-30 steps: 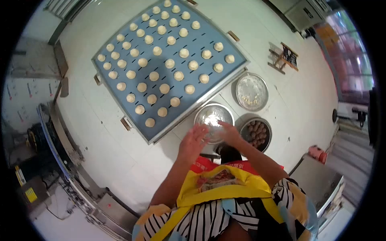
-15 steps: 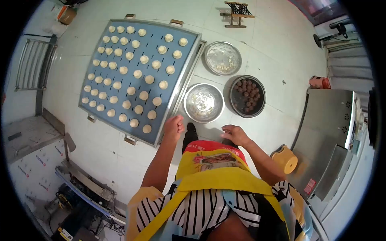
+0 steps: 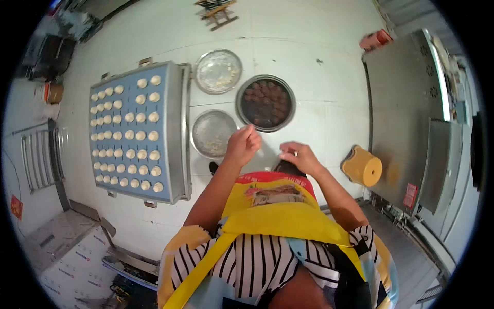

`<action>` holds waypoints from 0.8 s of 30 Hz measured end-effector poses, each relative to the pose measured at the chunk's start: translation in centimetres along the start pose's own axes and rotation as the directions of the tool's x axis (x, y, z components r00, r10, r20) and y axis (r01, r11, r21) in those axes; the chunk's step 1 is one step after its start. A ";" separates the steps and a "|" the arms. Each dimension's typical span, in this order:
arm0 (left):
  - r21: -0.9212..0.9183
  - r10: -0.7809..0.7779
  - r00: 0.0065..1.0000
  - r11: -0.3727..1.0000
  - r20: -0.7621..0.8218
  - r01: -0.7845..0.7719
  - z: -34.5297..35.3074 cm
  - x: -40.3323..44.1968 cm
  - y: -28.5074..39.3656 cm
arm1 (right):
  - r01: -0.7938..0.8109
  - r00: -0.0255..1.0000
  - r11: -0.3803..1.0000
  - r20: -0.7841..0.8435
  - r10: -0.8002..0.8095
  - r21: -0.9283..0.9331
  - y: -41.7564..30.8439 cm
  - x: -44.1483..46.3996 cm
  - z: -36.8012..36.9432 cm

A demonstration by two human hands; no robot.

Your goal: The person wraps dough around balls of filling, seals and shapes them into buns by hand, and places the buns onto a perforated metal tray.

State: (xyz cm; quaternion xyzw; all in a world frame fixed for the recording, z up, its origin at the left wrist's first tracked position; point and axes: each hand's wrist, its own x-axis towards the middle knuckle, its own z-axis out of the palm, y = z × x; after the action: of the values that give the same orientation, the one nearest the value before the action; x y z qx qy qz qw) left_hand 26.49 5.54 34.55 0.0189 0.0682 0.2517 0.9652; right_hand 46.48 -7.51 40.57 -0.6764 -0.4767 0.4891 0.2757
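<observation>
My left hand [image 3: 243, 146] is closed with its fingers curled in. Whether anything small is inside it is hidden. It is close to the near edge of a dark-rimmed pot [image 3: 292, 103] holding many dark brown balls [image 3: 267, 95]. My right hand [image 3: 302, 157] hangs in front of the apron, fingers loosely bent and thumb apart, with nothing visible in it. Left of the pot are a metal bowl [image 3: 194, 147] with pale residue inside and another metal bowl [image 3: 198, 64] with pale scraps. Rows of round pale dough pieces [image 3: 141, 117] sit on a blue-surfaced tray [image 3: 170, 131].
A yellow stool [image 3: 363, 167] stands at right beside a large steel cabinet [image 3: 399, 118]. A small folding stool [image 3: 218, 13] is on the tiled floor at the top. A metal rack [image 3: 43, 154] leans at the left wall.
The view has turned and shifted right, so the tray now looks straighter and farther left. My left hand has gone from beside the tray to near the pot of dark balls.
</observation>
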 end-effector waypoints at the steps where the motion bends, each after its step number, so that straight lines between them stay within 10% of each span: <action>1: 0.465 0.098 0.995 0.882 -0.017 -0.079 0.4 2.4 -2.6 | 0.004 0.997 0.999 -0.077 -0.008 -0.047 0.0 -0.9 -2.7; 2: 0.825 0.198 0.980 0.549 0.028 -0.135 1.3 5.7 -6.1 | 0.126 0.975 0.984 -0.165 -0.145 -0.124 0.1 -2.2 -5.9; 4: 0.850 0.196 0.961 0.453 0.198 -0.267 4.7 10.5 -12.1 | 0.307 0.890 0.915 -0.262 -0.373 -0.260 -1.3 -3.5 -11.1; 5: 0.573 0.167 0.938 0.755 0.302 -0.319 8.2 12.6 -14.9 | 0.376 0.843 0.874 -0.277 -0.461 -0.308 -2.5 -3.6 -13.6; 7: 0.052 -0.210 0.976 0.977 0.056 0.207 13.9 17.0 -19.8 | 0.456 0.769 0.849 -0.361 -0.528 -0.268 -2.2 -2.0 -16.4; 9: 0.109 -0.092 0.982 0.991 0.165 0.074 16.0 22.2 -21.8 | 0.352 0.816 0.931 -0.455 -0.356 -0.098 -2.7 -0.4 -22.8; 13: 0.225 -0.050 0.992 0.974 0.120 0.022 20.6 31.7 -20.1 | 0.655 0.724 0.704 -0.495 -0.480 0.275 -4.1 4.7 -31.0; 17: 0.219 0.187 0.957 0.947 0.223 -0.236 23.1 40.4 -18.9 | 0.775 0.559 0.628 -0.533 -0.635 0.064 -6.1 9.8 -36.5; 24: 0.236 0.274 0.943 0.920 0.187 -0.314 26.1 56.3 -14.4 | 0.714 0.599 0.672 -0.326 -0.731 -0.194 -7.0 20.6 -48.4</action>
State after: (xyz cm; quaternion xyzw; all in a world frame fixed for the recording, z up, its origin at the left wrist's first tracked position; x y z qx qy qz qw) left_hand 85.79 20.45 52.49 0.1758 0.0243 0.3806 0.9075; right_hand 89.98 18.58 56.17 -0.5119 -0.6573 0.1856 0.5211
